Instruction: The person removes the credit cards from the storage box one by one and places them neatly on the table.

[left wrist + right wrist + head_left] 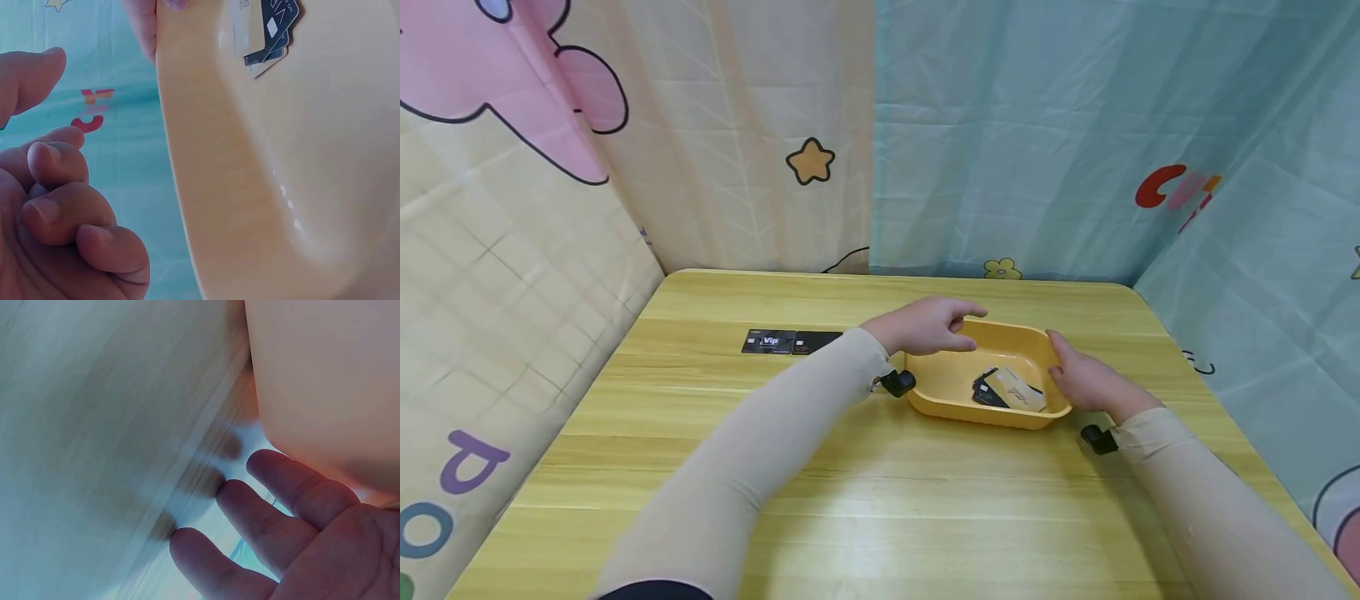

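A yellow plastic basin (pixel 942 385) stands on the table, with several black and gold cards (pixel 1015 389) overlapping on its floor. My right hand (pixel 1086 379) grips its right rim, thumb over the inside and other fingers along the outer wall. In the right wrist view, those fingers (pixel 256 519) reach beside the basin's lower wall. My left hand (pixel 922 326) hovers over the basin's far left rim and holds nothing. Its fingers (pixel 69 212) are loosely bent in the left wrist view, apart from the basin. Two black cards, a Vip card (pixel 767 341) and its neighbour (pixel 815 342), lie left of the basin.
The wood-grain table (pixel 865 500) runs back to printed curtains (pixel 1000 150) behind and at both sides. A thin black cable (pixel 846 257) shows at the table's back edge. My left forearm (pixel 760 450) crosses over the table beside the black cards, hiding part of one.
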